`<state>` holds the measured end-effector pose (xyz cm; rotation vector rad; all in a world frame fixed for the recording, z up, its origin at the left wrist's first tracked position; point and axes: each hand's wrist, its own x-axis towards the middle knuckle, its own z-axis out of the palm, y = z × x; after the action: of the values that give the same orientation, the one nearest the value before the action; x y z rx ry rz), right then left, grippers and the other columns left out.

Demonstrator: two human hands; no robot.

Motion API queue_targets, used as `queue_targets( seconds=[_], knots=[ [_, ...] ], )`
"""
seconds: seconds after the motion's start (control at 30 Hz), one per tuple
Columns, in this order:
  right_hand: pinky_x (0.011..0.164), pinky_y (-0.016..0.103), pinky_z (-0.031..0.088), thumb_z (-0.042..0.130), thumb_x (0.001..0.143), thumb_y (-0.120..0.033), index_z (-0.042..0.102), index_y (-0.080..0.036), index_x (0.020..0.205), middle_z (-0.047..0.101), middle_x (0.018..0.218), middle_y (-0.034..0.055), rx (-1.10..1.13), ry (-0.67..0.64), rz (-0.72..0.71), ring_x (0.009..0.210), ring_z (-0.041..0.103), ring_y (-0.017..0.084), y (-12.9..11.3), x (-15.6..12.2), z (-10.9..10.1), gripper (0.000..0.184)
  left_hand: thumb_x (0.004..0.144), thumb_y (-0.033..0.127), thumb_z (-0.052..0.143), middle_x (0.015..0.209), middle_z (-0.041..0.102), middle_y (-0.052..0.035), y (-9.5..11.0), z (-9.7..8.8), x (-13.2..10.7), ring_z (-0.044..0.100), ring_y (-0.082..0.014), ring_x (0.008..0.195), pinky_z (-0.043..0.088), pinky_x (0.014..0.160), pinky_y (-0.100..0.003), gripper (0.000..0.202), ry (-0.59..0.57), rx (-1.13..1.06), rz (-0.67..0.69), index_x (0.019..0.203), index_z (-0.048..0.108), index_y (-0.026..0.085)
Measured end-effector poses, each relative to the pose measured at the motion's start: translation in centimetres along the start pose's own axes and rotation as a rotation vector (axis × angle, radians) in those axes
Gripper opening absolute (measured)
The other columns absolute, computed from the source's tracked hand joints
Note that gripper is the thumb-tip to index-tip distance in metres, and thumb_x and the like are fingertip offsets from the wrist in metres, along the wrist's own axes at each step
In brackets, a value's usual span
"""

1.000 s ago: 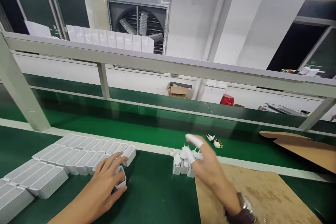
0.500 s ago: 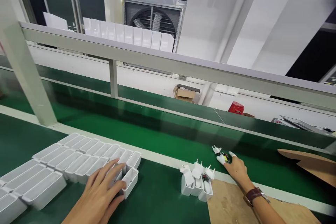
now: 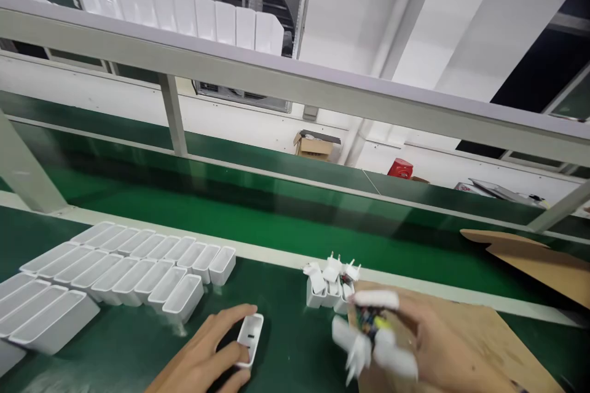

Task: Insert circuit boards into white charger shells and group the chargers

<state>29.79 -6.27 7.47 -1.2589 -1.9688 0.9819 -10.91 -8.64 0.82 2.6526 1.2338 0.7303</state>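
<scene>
My left hand (image 3: 207, 350) is closed on a white plastic charger case (image 3: 252, 326), open side up with slots in its floor, just above or on the green table. My right hand (image 3: 442, 341), with white covers on its fingertips and blurred by motion, pinches a circuit board (image 3: 369, 318) with a yellow part. A white plug piece (image 3: 358, 353) hangs beside the board, smeared by motion. Between my hands and farther back stand several cases (image 3: 316, 299) with white two-pin plugs (image 3: 332, 269) lying on top. Rows of open white cases (image 3: 184, 296) are lined up at left.
A brown cardboard sheet (image 3: 483, 325) lies under my right hand. Behind the pale table edge (image 3: 271, 256) runs a green belt (image 3: 258, 221). Another cardboard piece (image 3: 530, 258) is at right, and a metal rail (image 3: 322, 86) crosses above.
My left hand has drawn a case away from the rows, to the right and nearer me. My right hand has brought the board and plug from the belt toward me. The view has shifted right and down.
</scene>
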Motion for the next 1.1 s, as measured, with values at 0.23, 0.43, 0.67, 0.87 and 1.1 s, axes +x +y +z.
queue_targets(
  seconds=[0.23,0.43,0.67,0.87,1.1],
  knots=[
    [0.126,0.049,0.036,0.050,0.094,-0.010,0.052,-0.031,0.153,0.052,0.158,0.0042,-0.409,-0.251,-0.140,0.149,0.045,0.027,-5.5,-1.8,6.5,0.063,0.101,0.027,0.056,0.156,0.051,-0.0094,1.5,-0.6,0.7,0.063,-0.0296,0.130,0.063,0.097,-0.037,0.015,0.058,-0.134,-0.082,0.093,0.070,0.025],
    [0.084,0.050,0.062,0.067,0.095,-0.027,0.074,-0.014,0.103,0.075,0.099,0.0154,-0.819,-0.263,0.175,0.090,0.074,0.037,-6.8,-1.5,8.3,0.017,0.099,0.025,0.057,0.158,0.049,-0.0073,2.7,-1.7,1.7,0.075,-0.0226,0.098,0.064,0.076,-0.031,0.010,-0.074,-0.142,-0.080,0.092,0.064,0.025],
    [0.118,0.047,0.046,0.080,0.085,-0.029,0.045,-0.010,0.156,0.047,0.158,0.0194,-0.577,-0.237,0.098,0.143,0.049,0.036,-4.8,-1.3,9.4,0.081,0.087,0.017,0.072,0.147,0.058,-0.0068,3.6,-1.9,4.5,0.074,-0.0244,0.109,0.063,0.086,-0.030,0.061,-0.163,-0.272,-0.097,0.142,0.051,0.030],
    [0.121,0.043,0.044,0.053,0.086,-0.007,0.048,-0.020,0.154,0.054,0.150,0.0118,-0.400,-0.202,-0.077,0.142,0.050,0.026,-1.6,-1.5,9.7,0.069,0.082,0.022,0.083,0.152,0.059,-0.0113,2.6,0.3,3.4,0.064,-0.0338,0.133,0.062,0.103,-0.044,0.094,-0.143,-0.321,-0.237,0.161,0.034,0.035],
    [0.107,0.044,0.057,0.058,0.092,-0.019,0.050,-0.027,0.144,0.059,0.142,0.0106,-0.332,0.098,-0.162,0.128,0.061,0.028,-0.1,-2.0,10.6,0.054,0.088,0.020,0.075,0.171,0.032,-0.0106,2.7,0.6,2.0,0.034,-0.0378,0.156,0.039,0.123,-0.059,0.105,-0.204,-0.497,-0.275,0.167,0.008,0.037]
  ],
)
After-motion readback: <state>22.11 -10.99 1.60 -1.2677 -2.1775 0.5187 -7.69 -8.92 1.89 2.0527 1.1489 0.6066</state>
